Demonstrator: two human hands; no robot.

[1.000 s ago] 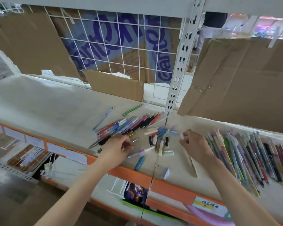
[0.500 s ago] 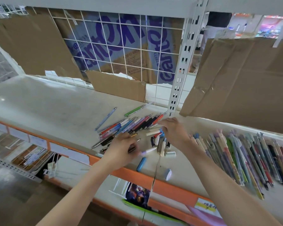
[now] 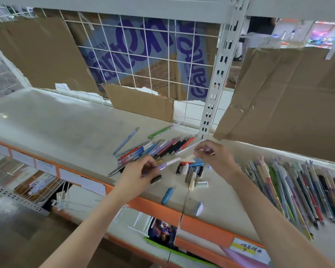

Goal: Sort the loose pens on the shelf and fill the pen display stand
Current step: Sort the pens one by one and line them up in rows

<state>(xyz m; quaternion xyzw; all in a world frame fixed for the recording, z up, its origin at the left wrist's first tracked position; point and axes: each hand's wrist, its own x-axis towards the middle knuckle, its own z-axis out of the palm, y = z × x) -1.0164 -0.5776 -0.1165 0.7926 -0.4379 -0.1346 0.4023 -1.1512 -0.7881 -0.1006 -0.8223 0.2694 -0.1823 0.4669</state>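
You're mid-sort: your left hand (image 3: 141,171) pinches a lilac pen (image 3: 169,163), your right hand (image 3: 215,157) grips another; next, lay each with its like.

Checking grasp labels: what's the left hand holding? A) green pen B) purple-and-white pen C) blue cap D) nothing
B: the left hand pinches the purple-and-white pen; the green pen and blue cap lie untouched on the shelf.

glossy plastic pens (image 3: 159,149) on a matt, smooth shelf (image 3: 66,128); rough brown cardboard (image 3: 290,97) behind white-coated wire mesh (image 3: 149,60)
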